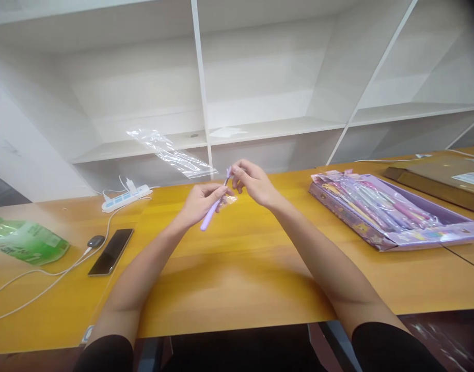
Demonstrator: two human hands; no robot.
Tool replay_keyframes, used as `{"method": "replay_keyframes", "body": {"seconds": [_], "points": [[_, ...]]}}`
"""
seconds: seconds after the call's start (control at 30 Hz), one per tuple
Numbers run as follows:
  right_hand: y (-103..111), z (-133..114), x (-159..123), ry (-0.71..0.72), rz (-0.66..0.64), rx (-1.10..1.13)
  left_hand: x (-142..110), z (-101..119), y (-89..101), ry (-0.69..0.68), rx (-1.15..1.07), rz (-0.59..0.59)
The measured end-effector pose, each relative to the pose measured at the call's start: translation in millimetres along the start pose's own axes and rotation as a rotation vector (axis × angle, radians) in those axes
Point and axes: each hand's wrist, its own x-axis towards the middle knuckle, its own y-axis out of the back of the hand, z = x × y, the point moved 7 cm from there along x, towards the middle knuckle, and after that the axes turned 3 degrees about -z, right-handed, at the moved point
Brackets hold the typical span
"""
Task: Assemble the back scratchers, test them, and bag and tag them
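A slim light-purple pen [209, 218] slants between my hands above the table. My left hand [200, 204] is closed round its middle, thumb on top, and the lower end sticks out below. At the upper end of the pen, the fingers of my right hand [252, 181] are pinched together on its purple tip. A small shiny bit of clear plastic [229, 199] shows beside my left fingertips. Beyond my hands is a long clear plastic sleeve [171, 152], its near end close to the pen's tip; whether it touches anything is unclear.
On the right, a purple open box [376, 243] holds several wrapped pens [388, 201], with a cardboard box [442, 178] behind it. At left are a phone [111, 252], a power strip [126, 198], white cables and a green bottle [28, 240]. White shelves [275, 132] stand behind the table.
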Motion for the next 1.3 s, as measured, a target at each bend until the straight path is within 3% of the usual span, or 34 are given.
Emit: {"method": "replay_keyframes", "body": {"seconds": [0.07, 0.13, 0.3, 0.4, 0.53, 0.63, 0.8, 0.87, 0.93, 1.07, 1.17, 1.3], "points": [[7.7, 4.3, -0.6, -0.019, 0.118, 0.001, -0.4, 5.0, 4.4, -0.051, -0.024, 0.098], [5.2, 9.8, -1.7, -0.095, 0.063, 0.048, -1.1, 9.5, 6.0, -0.105, -0.035, 0.146], [-43.8, 10.2, -20.2, -0.304, -0.574, 0.289, -6.9, 20.3, 13.2, -0.227, 0.024, 0.275], [-72.2, 1.5, -30.9, -0.266, -0.767, 0.377, -12.6, 24.2, 19.3, -0.261, 0.045, 0.387], [-93.2, -3.5, -33.7, -0.198, -0.684, 0.469, -14.6, 25.5, 25.5, -0.305, 0.047, 0.451], [-93.9, -5.8, -35.2, -0.182, -0.580, 0.455, -10.4, 25.6, 34.8, -0.329, 0.004, 0.451], [-60.5, 1.8, -24.3, -0.289, -0.214, 0.407, -15.0, 40.6, 67.2, -0.444, -0.106, 0.579], [-40.3, -0.1, -19.3, -0.255, -0.098, 0.374, -21.5, 47.2, 82.1, -0.472, -0.112, 0.659], [-26.9, -11.1, -17.6, -0.142, -0.151, 0.281, -26.5, 51.0, 94.9, -0.480, -0.125, 0.709], [-17.2, -29.5, -29.5, -0.015, -0.415, -0.110, -28.7, 53.1, 108.6, -0.484, -0.226, 0.678], [-11.8, -31.5, -33.4, -0.017, -0.412, -0.377, -28.7, 54.6, 108.7, -0.468, -0.291, 0.614], [-15.9, -26.0, -31.4, -0.040, -0.426, -0.429, -32.4, 59.2, 106.2, -0.440, -0.283, 0.583]]}}
